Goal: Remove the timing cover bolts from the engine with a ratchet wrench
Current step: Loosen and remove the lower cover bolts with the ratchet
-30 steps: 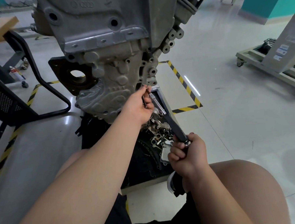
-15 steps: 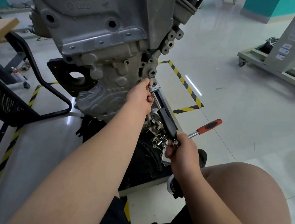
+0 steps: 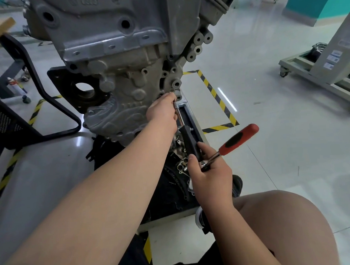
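Note:
A grey engine (image 3: 116, 44) stands upright before me, its timing cover (image 3: 121, 112) on the lower front. My left hand (image 3: 163, 112) pinches the tip of a long extension bar (image 3: 179, 116) against the cover's right edge, hiding the bolt there. The bar runs down into a black handle (image 3: 190, 143). My right hand (image 3: 210, 173) grips the ratchet wrench's head (image 3: 204, 164) at the handle's lower end. The wrench's red and black grip (image 3: 238, 138) points up to the right.
Loose metal parts (image 3: 181, 164) lie in a black tray (image 3: 168, 192) under the engine. Yellow-black tape (image 3: 219, 100) marks the glossy floor. A black frame (image 3: 33, 82) stands at left, a wheeled cart (image 3: 318, 74) at right. My bare right knee (image 3: 284, 217) is at the lower right.
My left hand has shifted up along the bar to the cover's edge. The ratchet's red grip has swung out into view to the right, and my right hand moved slightly up.

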The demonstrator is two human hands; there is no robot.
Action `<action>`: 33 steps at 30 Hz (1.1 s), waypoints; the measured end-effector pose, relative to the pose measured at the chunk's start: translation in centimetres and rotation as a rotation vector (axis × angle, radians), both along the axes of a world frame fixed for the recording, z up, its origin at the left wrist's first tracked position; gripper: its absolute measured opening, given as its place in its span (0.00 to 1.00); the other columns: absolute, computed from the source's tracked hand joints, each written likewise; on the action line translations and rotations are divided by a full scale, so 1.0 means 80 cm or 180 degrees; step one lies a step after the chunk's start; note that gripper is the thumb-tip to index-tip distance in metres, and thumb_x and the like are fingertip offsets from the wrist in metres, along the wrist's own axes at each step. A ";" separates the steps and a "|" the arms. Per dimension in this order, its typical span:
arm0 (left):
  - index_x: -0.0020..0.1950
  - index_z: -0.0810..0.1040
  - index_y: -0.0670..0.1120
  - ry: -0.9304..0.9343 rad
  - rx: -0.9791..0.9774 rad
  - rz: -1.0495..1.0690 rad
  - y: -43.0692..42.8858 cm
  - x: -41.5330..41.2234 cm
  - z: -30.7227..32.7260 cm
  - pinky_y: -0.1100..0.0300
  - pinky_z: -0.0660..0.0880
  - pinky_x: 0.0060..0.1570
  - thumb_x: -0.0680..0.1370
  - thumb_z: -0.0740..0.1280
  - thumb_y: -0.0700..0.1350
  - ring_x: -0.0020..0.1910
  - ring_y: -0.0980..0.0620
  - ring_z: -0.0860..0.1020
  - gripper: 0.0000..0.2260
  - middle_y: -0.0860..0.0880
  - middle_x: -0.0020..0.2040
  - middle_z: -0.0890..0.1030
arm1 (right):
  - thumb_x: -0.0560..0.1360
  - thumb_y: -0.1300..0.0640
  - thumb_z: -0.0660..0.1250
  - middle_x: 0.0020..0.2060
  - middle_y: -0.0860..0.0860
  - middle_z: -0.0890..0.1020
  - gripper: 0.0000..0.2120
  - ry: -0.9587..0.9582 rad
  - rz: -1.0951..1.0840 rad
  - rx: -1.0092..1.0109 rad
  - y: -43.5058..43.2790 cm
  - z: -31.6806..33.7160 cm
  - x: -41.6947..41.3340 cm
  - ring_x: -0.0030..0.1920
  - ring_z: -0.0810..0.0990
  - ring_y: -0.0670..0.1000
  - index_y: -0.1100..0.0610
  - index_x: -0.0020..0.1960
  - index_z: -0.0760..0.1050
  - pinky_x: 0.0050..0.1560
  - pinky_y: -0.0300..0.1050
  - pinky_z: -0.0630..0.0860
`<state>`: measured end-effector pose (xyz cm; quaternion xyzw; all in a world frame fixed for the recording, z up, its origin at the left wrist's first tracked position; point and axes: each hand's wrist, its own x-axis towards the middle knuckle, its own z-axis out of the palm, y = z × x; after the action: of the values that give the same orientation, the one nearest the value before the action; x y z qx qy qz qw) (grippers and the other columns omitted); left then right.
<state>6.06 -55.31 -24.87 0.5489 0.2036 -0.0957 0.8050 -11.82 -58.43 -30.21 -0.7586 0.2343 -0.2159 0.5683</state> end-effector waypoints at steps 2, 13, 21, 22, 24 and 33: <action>0.49 0.81 0.44 -0.0077 0.0050 0.0053 0.001 -0.001 0.000 0.70 0.57 0.18 0.76 0.69 0.38 0.15 0.58 0.60 0.03 0.49 0.32 0.73 | 0.73 0.44 0.65 0.31 0.43 0.76 0.21 0.0007 0.0052 -0.0251 -0.001 0.000 0.000 0.34 0.77 0.43 0.45 0.65 0.75 0.40 0.39 0.72; 0.39 0.75 0.48 0.0280 -0.0356 -0.0534 -0.004 0.000 0.015 0.69 0.55 0.23 0.81 0.63 0.46 0.25 0.57 0.58 0.10 0.54 0.32 0.65 | 0.76 0.52 0.68 0.39 0.43 0.81 0.14 -0.0155 0.0063 0.0367 -0.006 0.005 0.007 0.39 0.79 0.37 0.43 0.60 0.74 0.38 0.23 0.70; 0.39 0.76 0.48 0.0318 -0.0563 -0.0465 -0.002 0.001 0.010 0.69 0.56 0.18 0.80 0.65 0.47 0.21 0.59 0.60 0.10 0.54 0.29 0.66 | 0.76 0.48 0.67 0.39 0.40 0.81 0.14 -0.0045 0.0130 0.0248 -0.017 0.009 0.018 0.38 0.79 0.42 0.43 0.61 0.75 0.43 0.38 0.76; 0.38 0.76 0.47 0.0309 -0.0608 -0.0458 -0.002 0.002 0.008 0.68 0.57 0.18 0.80 0.65 0.47 0.21 0.59 0.59 0.11 0.54 0.28 0.65 | 0.75 0.48 0.67 0.36 0.38 0.81 0.13 -0.0057 0.0158 0.0199 -0.016 0.010 0.018 0.34 0.78 0.41 0.41 0.60 0.75 0.38 0.33 0.74; 0.37 0.75 0.47 0.0300 -0.0744 -0.0439 -0.002 0.002 0.007 0.67 0.57 0.20 0.80 0.64 0.47 0.21 0.58 0.59 0.12 0.54 0.24 0.63 | 0.75 0.48 0.67 0.35 0.36 0.80 0.11 -0.0090 0.0197 0.0095 -0.014 0.012 0.019 0.29 0.76 0.41 0.39 0.57 0.74 0.31 0.29 0.70; 0.41 0.75 0.48 0.0207 -0.0153 -0.0693 0.014 -0.003 0.008 0.69 0.56 0.19 0.81 0.65 0.47 0.19 0.60 0.61 0.09 0.55 0.32 0.73 | 0.75 0.47 0.65 0.46 0.49 0.83 0.17 -0.0020 0.0118 -0.0076 -0.011 0.024 0.033 0.45 0.81 0.49 0.49 0.62 0.76 0.48 0.46 0.78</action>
<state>5.82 -54.21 -24.21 0.5449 0.1665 -0.2051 0.7958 -9.16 -59.29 -28.29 -0.7689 0.2160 -0.2104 0.5638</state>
